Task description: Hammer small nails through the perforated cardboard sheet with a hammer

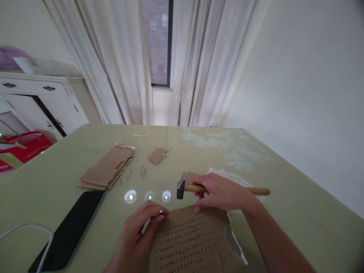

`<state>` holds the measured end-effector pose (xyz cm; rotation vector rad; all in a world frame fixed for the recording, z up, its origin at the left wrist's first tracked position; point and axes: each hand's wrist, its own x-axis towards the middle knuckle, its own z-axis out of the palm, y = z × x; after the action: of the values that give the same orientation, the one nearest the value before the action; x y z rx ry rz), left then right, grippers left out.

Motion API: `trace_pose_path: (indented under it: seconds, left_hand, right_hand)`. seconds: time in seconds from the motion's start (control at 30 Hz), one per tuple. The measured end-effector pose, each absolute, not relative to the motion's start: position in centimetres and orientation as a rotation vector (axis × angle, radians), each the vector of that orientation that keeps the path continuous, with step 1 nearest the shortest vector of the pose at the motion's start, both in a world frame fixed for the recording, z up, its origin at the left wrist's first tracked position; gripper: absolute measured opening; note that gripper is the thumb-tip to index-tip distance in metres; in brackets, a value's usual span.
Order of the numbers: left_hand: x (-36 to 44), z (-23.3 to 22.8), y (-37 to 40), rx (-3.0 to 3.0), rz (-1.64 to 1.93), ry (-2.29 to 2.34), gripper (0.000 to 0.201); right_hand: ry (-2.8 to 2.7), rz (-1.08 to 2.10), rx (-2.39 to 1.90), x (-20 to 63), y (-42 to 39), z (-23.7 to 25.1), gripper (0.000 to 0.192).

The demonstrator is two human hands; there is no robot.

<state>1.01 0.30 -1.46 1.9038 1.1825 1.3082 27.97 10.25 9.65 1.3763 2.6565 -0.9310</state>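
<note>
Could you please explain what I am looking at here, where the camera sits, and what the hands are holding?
This is one picture from a camera worn on a person's head, looking down at their own bare hands over a green table. The right hand grips a hammer by its wooden handle. The left hand pinches a small nail at the edge of a punched cardboard sheet. Farther off lie a stack of similar cardboard, loose nails, a small cardboard scrap and a dark phone.

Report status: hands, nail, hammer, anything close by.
Left hand pinches nail at cardboard sheet edge. Right hand grips hammer. Phone lies left.
</note>
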Motion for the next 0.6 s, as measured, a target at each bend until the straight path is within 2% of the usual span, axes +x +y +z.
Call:
trace_pose_path:
  seconds: [0.13,0.33,0.5,0.6]
  left_hand:
    - [1.0,-1.3,0.3,1.927,1.331,1.17,0.018]
    - [1.3,-1.3,0.3,1.943,1.34,1.141,0.02]
    - [1.3,-1.3,0.2,1.969,1.328,1.135,0.02]
    - [1.2,-1.3,0.1,1.966,1.33,1.171,0.019]
  right_hand:
    - [2.76,-0.877,1.356,28.0,10.1,9.9,0.025]
    - [2.821,-1.002,1.409,26.9,8.1,12.1,0.03]
    - [2.865,-0.834,1.431,25.9,5.3,13.2,0.025]
    - [2.91,-0.889,1.513,25.7,4.3,13.2,0.028]
